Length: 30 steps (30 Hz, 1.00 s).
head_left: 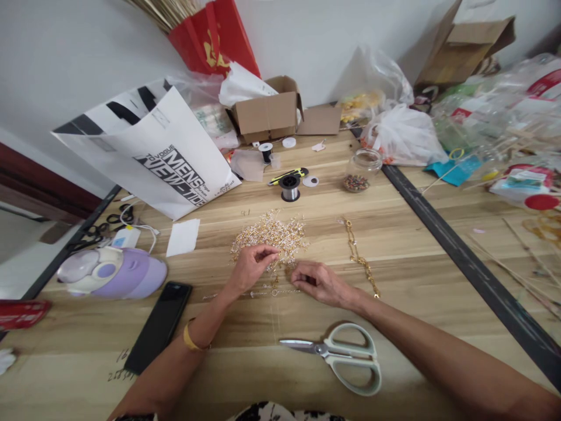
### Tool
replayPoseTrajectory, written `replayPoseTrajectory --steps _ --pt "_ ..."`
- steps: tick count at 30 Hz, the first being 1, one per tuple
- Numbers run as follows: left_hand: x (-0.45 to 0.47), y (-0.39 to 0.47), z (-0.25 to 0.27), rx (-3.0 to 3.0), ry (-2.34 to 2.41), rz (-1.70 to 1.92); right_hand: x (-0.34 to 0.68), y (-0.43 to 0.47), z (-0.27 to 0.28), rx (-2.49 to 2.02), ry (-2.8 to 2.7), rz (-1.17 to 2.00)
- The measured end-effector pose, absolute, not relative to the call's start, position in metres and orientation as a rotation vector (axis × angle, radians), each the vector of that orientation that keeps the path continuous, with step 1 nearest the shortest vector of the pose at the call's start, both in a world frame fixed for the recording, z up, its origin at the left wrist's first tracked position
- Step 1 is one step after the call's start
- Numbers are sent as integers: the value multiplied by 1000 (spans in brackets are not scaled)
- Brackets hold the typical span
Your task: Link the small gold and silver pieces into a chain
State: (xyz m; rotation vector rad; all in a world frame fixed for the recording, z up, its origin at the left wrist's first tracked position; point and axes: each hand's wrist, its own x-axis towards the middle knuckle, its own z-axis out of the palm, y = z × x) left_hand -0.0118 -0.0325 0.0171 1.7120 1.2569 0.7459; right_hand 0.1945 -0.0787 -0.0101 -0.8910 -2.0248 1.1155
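Note:
A loose pile of small gold and clear beads or findings [267, 231] lies on the wooden table. At its near edge is my left hand [252, 266], thumb and fingertips pinched together; anything between them is too small to make out. To the right, my right hand [322, 283] rests low with its fingers curled in, hiding whatever they hold. Between and just below the hands lies a thin beaded strand with a small ring [274, 293]. Scissors with pale green handles [353, 356] lie closed nearer to me. A gold chain [362, 260] stretches out beyond my right hand.
A spool of silver wire [290, 189], a yellow cutter [287, 175] and a glass jar of beads [363, 169] stand behind the pile. On the left are a phone [160, 324], a purple bottle [118, 273] and a white paper bag [162, 158]. Plastic bags [403, 134] crowd the right.

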Motion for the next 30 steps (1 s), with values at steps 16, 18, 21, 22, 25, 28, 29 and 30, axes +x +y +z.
replayPoseTrajectory --steps 16,18,21,22,25,28,29,30 --pt "-9 -42 10 1497 1141 859 195 -78 -14 -892 -2038 1109" --pt "-9 -42 9 1511 1134 865 195 -78 -14 -889 -2039 1110" --pt "-10 -41 9 1561 1128 869 195 -78 -15 -888 -2043 1110" --pt "-10 -41 8 1579 1115 880 195 -78 -15 -888 -2044 1109" --pt "-11 -41 7 1605 1068 921 195 -78 -15 -882 -2047 1099" --pt "-12 -41 5 1593 1074 928 195 -78 -14 -879 -2049 1099" --pt "-12 -42 5 1590 1080 927 195 -77 -13 -883 -2049 1102" --pt "-12 -42 5 1590 1083 928 195 -77 -13 -888 -2049 1104"
